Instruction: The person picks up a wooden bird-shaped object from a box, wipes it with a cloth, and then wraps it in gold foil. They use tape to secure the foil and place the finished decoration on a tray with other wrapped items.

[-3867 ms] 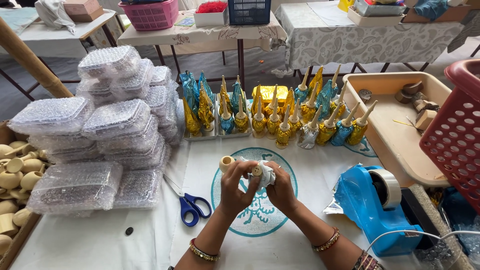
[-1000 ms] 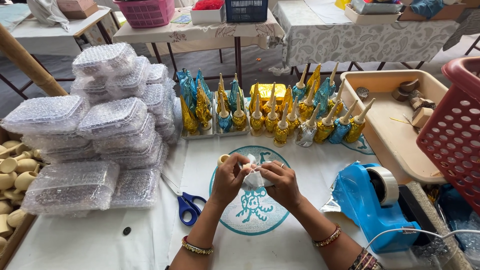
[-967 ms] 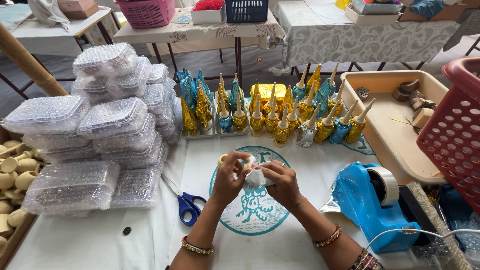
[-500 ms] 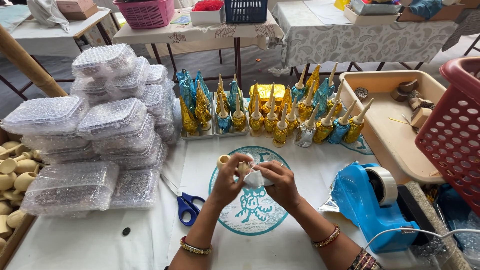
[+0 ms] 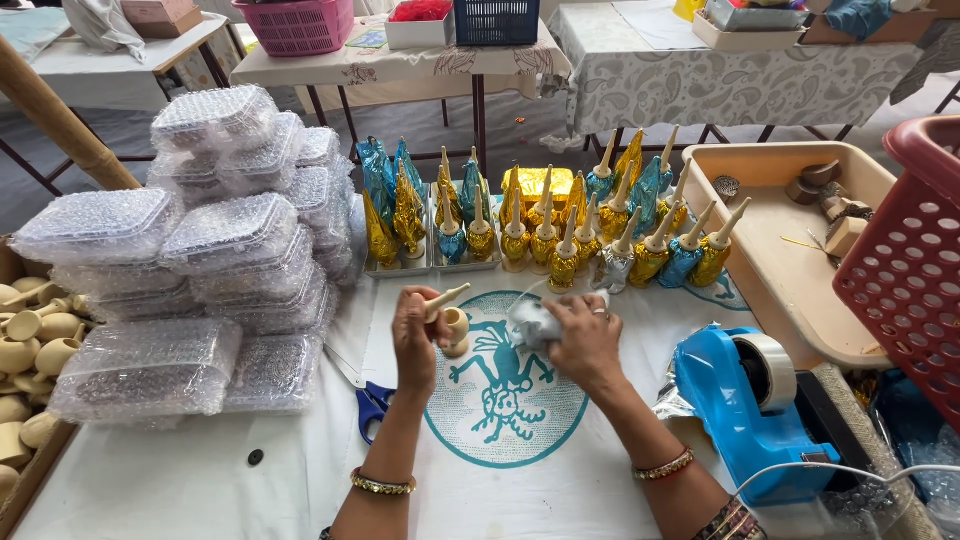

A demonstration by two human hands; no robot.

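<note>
Head view: I note a small pale clay cone [image 5: 443,299], pointed, unpainted, held above the white surface [image 5: 300,470] near the teal print. Left hand [image 5: 415,335] pinches it, tip slanting up to the right. Right hand [image 5: 583,338] is closed around crumpled silver foil [image 5: 530,322], just beside.

The red basket [image 5: 915,250] is cut off at the right edge, and the scissors' [image 5: 368,400] blades lie partly under bubble-wrap packs [image 5: 190,300].

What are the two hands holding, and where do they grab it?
The left hand holds a cream cone-shaped piece by its wide end. The right hand grips crumpled silver wrap around its middle.
</note>
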